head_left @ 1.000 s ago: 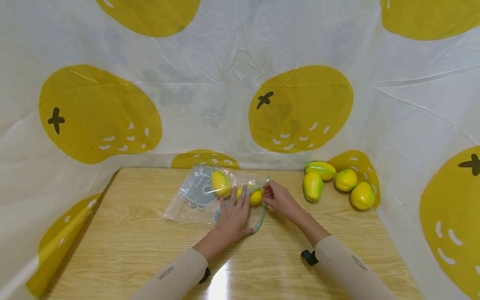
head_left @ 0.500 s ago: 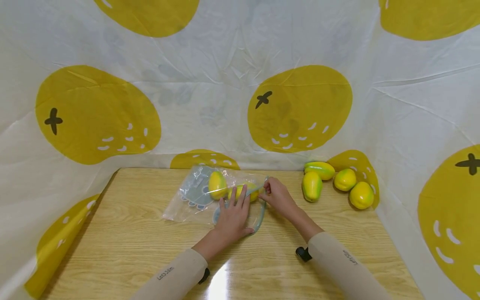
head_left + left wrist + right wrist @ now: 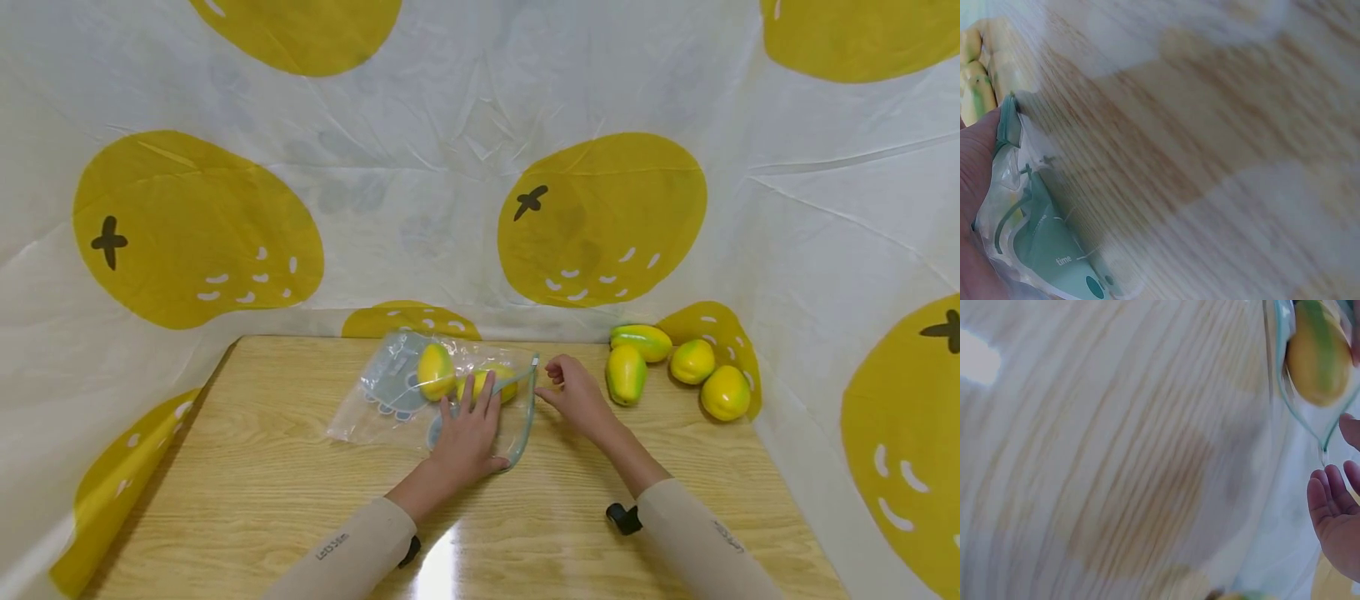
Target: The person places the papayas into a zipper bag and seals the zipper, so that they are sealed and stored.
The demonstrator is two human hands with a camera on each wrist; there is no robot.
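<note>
A clear zip bag with grey-green print and a green zip rim lies flat, its mouth to the right. Inside are two yellow-green fruits, one upright oval fruit and one lengthwise fruit, mango-like in shape. My left hand rests on the bag with straight, spread fingers partly covering the lengthwise fruit; its thumb lies at the green rim. Just right of the rim's far corner, my right hand holds nothing. The right wrist view shows its fingers loosely bent, near the corner where the rim's sides meet.
Several more yellow-green fruits sit at the back right: an oval fruit, one lying fruit and two rounder ones, the nearer a round fruit. A fruit-printed cloth encloses the wooden table at back and sides.
My right hand has let go of the bag's rim at the far corner and drawn a little right. Both fruits inside the bag have shifted slightly left. My left hand stays in place.
</note>
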